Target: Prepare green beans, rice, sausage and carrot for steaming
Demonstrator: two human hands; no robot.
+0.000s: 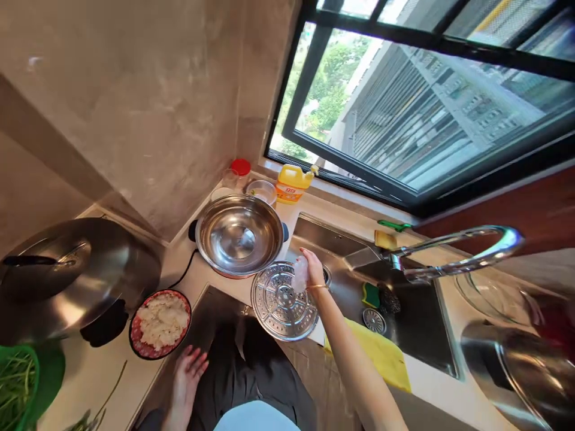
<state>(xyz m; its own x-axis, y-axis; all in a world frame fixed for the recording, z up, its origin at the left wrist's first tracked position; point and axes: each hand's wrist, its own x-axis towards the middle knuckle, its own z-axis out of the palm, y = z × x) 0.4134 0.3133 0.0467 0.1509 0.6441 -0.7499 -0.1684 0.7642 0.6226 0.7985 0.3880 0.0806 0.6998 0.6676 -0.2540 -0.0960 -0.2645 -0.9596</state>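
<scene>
My right hand [311, 272] reaches out over the left edge of the steel sink [417, 335], closed round a small clear plastic thing [300, 275] that I cannot name. It hovers just right of a round perforated steamer plate [279, 301] lying on the counter edge. Behind the plate stands an empty steel pot [239, 235]. My left hand [188, 374] rests low by the counter's front edge, fingers spread, holding nothing. The red bowl of white food [160, 324] is the thing nearest to it.
A large wok lid [67, 275] covers the stove at left, with green beans in a green basket [22, 383] below it. Yellow bottle [294, 184], jars and a small bowl stand in the corner. Faucet [453, 248], sponge [371, 294], yellow cloth [386, 359] surround the sink.
</scene>
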